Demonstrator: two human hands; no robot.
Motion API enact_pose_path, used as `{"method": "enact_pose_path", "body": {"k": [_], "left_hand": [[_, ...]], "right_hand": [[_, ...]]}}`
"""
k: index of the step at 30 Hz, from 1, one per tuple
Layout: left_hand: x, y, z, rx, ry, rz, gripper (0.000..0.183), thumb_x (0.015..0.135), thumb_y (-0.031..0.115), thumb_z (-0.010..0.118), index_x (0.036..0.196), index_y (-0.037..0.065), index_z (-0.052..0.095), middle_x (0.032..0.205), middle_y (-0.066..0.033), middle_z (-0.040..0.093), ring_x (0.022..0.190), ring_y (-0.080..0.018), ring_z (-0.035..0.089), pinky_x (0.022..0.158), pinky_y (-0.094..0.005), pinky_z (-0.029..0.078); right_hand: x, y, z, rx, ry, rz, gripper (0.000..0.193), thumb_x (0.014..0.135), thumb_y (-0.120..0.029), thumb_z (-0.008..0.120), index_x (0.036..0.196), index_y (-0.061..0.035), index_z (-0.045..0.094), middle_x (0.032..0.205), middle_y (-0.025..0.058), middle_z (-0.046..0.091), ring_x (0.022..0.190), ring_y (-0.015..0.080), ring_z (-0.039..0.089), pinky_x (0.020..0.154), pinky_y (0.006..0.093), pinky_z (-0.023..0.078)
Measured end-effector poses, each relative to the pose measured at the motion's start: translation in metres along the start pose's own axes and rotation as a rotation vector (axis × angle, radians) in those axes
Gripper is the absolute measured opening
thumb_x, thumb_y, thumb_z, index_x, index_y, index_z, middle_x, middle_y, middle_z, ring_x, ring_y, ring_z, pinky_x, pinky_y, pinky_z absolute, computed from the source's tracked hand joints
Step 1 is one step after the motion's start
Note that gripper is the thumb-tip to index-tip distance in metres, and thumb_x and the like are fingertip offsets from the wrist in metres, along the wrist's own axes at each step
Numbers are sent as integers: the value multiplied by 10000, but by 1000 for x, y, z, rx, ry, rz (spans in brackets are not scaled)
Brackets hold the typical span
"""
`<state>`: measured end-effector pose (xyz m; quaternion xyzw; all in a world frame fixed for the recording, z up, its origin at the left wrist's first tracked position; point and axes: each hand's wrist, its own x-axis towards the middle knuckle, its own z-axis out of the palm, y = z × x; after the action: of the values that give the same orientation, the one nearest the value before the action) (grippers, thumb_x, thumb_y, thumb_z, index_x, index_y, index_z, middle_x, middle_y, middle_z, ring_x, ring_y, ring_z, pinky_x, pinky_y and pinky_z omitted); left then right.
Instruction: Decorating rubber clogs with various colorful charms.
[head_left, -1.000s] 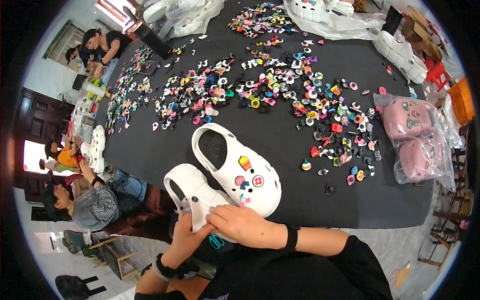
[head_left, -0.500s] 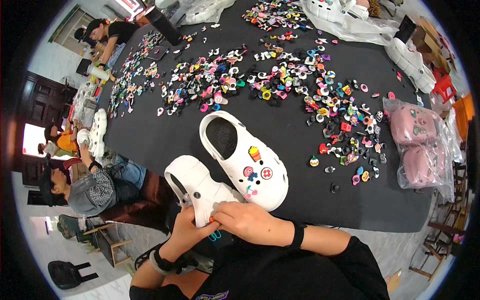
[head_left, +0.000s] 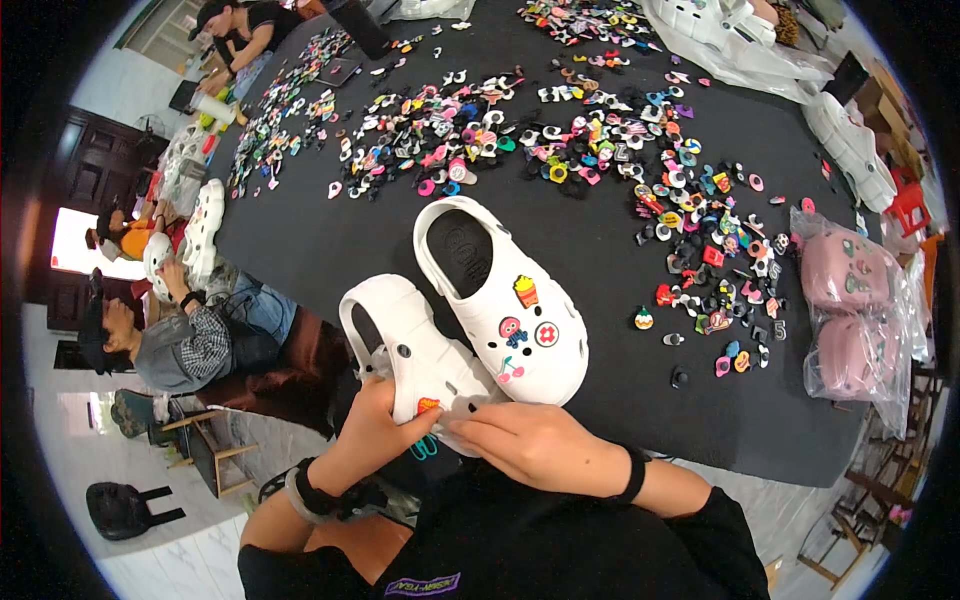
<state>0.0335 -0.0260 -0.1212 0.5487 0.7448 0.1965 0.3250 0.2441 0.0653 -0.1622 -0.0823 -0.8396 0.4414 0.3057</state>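
Observation:
A white clog (head_left: 440, 360) lies tilted at the table's front edge, a red-orange charm (head_left: 428, 405) on its side. My left hand (head_left: 372, 428) is closed around the clog's near side, its thumb beside that charm. Against the toe end, my right hand (head_left: 545, 450) presses with its fingers together; its thumb and anything under the fingertips are hidden. Just beyond, touching the first, rests a second white clog (head_left: 560, 355). It carries a fries charm (head_left: 526, 291), a pink-and-blue figure charm (head_left: 513, 331), a round red-and-white charm (head_left: 546, 334) and a cherry charm (head_left: 511, 369).
Heaps of small colourful shoe charms (head_left: 430, 140) spread over the black table (head_left: 330, 250). Bagged pink clogs (head_left: 850, 270) lie at the right, and more white clogs (head_left: 850, 150) at the far right. A seated person (head_left: 190, 340) at the left handles white clogs.
My right hand has shifted right along the clog, away from my left thumb, uncovering the red-orange charm. The whole view has shifted slightly, with the table's far part higher.

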Motion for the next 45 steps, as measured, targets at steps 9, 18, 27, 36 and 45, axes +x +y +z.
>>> {"method": "enact_pose_path", "body": {"k": [9, 18, 27, 36, 45], "left_hand": [[13, 0, -2, 103, -19, 22, 240, 767, 140, 747, 938, -11, 671, 823, -175, 682, 732, -302, 674, 664, -373, 522], [37, 11, -15, 103, -167, -144, 307, 806, 217, 722, 943, -49, 654, 838, -220, 680, 785, -337, 691, 689, -385, 534], [63, 13, -34, -76, -361, -151, 387, 816, 286, 746, 981, -55, 666, 857, -146, 702, 767, -178, 667, 691, -323, 516], [76, 32, -79, -18, -299, -120, 340, 804, 276, 766, 924, -35, 697, 775, -71, 692, 733, -82, 604, 660, -277, 487], [105, -12, -74, -409, -218, -145, 382, 953, 332, 608, 1021, -38, 672, 907, -57, 694, 824, -113, 631, 754, -278, 494]], "right_hand": [[-21, 10, -31, 115, 63, 55, 193, 824, -64, 671, 1013, -29, 653, 860, 100, 641, 750, 264, 657, 632, 353, 542], [-32, 12, -48, 157, 115, 122, 152, 839, -79, 684, 985, -34, 676, 845, 100, 669, 719, 260, 672, 629, 348, 550], [-43, 10, -60, 118, 166, 189, 139, 824, -72, 702, 958, -35, 703, 817, 103, 687, 701, 239, 680, 615, 323, 543], [-61, 2, -77, 95, 298, 387, 106, 800, -29, 732, 906, -29, 723, 775, 106, 698, 626, 187, 667, 559, 283, 510], [-61, 4, -65, 93, 330, 440, 104, 823, -25, 706, 926, -18, 717, 795, 103, 708, 662, 164, 681, 589, 267, 525]]}}
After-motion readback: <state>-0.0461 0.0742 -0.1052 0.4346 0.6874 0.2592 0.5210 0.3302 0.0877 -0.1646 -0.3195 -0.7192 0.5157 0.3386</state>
